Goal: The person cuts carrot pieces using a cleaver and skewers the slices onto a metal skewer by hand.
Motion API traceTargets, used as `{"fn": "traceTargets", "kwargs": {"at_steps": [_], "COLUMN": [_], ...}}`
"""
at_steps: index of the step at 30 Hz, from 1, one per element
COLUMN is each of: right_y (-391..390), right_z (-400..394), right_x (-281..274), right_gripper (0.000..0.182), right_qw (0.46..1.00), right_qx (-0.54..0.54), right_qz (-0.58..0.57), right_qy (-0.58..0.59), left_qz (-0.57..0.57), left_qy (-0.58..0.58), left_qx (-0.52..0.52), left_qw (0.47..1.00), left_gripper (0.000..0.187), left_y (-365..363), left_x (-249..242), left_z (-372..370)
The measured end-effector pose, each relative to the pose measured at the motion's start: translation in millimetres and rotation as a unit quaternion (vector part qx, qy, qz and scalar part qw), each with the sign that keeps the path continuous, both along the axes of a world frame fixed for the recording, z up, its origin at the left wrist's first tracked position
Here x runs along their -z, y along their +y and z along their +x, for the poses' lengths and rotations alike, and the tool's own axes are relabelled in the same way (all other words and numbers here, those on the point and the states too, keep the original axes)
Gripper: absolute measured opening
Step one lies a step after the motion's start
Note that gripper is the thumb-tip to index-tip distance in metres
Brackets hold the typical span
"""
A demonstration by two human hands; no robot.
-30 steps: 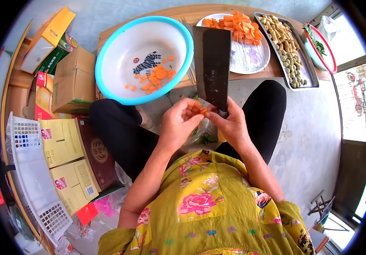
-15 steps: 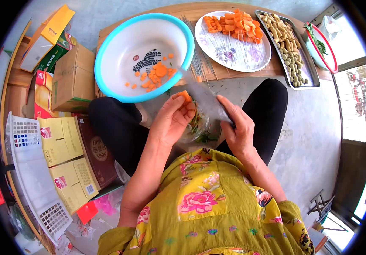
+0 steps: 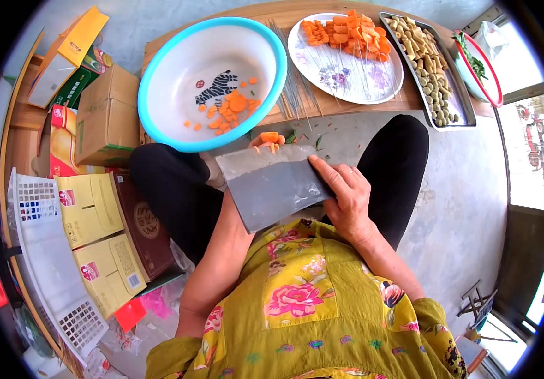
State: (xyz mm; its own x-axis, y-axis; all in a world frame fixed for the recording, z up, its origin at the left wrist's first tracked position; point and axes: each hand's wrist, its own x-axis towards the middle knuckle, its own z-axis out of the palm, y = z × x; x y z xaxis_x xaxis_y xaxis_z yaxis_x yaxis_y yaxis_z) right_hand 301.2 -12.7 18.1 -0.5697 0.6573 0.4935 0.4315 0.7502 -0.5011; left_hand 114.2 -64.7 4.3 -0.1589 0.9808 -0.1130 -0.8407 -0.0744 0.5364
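Observation:
My right hand [image 3: 347, 196] grips a broad grey cleaver [image 3: 272, 183], its fingers at the blade's right end. The flat of the blade lies across my left hand [image 3: 259, 141] and hides most of it. Just past the blade's far edge, an orange carrot piece [image 3: 272, 137] shows at my left fingertips. Beyond it stands a white basin [image 3: 174, 69] with a blue rim, holding cut carrot slices [image 3: 229, 114] and small bits over a zebra print.
On the wooden table [image 3: 347, 117] lie thin metal skewers [image 3: 294, 82], a plate [image 3: 310, 69] of skewered carrot slices, and a metal tray [image 3: 458, 120] of cut pieces. A red-rimmed bowl [image 3: 498, 95] holds greens. Cardboard boxes [image 3: 107, 117] and a white plastic basket [image 3: 44, 252] stand at left.
The cleaver has swung from pointing up toward the basin to lying leftward, its broad face now covering my left hand. The carrot piece stays at my left fingers.

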Motion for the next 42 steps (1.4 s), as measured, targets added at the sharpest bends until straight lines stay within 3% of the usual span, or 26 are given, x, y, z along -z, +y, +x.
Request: {"fn": "traceTargets", "kwargs": {"at_steps": [2, 9, 11, 18, 21, 24, 30, 33, 34, 36, 42], "right_y": [0.9, 2.3, 2.2, 2.0, 1.8, 2.1, 2.7, 3.3, 3.5, 3.8, 4.2], "right_z": [0.3, 2.1, 2.7, 2.4, 1.8, 1.5, 1.9, 2.4, 2.3, 2.3, 3.0], "right_x": [0.1, 1.6, 1.1, 1.1, -0.2, -0.7, 0.9, -2.7, -2.5, -1.9, -1.3], "right_gripper": [0.070, 0.071, 0.071, 0.071, 0.071, 0.071, 0.071, 0.070, 0.070, 0.070, 0.069], "right_qw": [1.000, 1.000, 1.000, 1.000, 1.000, 1.000, 0.999, 0.999, 0.999, 0.999, 0.998], "right_qx": [0.002, 0.009, 0.011, 0.009, 0.009, 0.007, -0.004, -0.012, -0.013, -0.014, -0.013], "right_qz": [0.002, 0.009, 0.010, 0.016, 0.020, 0.025, 0.032, 0.041, 0.040, 0.051, 0.057], "right_qy": [0.001, -0.004, -0.010, -0.010, -0.012, -0.012, -0.014, -0.012, -0.012, -0.005, -0.004], "left_qz": [-0.064, -0.038, 0.051, 0.142, 0.002, 0.128, 0.026, -0.007, 0.051, 0.109, 0.055], "left_qy": [-0.068, -0.172, -0.206, -0.289, -0.207, -0.248, -0.263, -0.104, -0.055, -0.005, 0.044], "left_qx": [-0.005, 0.061, 0.099, 0.172, 0.141, 0.160, 0.125, 0.039, 0.078, 0.116, 0.106], "left_qw": [0.996, 0.983, 0.972, 0.931, 0.968, 0.947, 0.956, 0.994, 0.994, 0.987, 0.992], "left_gripper": [0.029, 0.038, 0.040, 0.040, 0.038, 0.036, 0.029, 0.022, 0.029, 0.037, 0.045], "left_y": [0.1, -7.7, -7.1, -2.8, -3.7, -5.4, -6.3, -4.5, -3.9, -4.4, -1.0], "left_x": [-14.3, -12.6, -9.3, 10.5, 28.1, -7.4, -16.7, -9.4, -1.8, 2.9, 0.2], "left_z": [5.4, 6.1, 5.3, 2.8, 2.8, 5.0, 4.1, -0.9, -6.9, -10.6, -11.1]}}
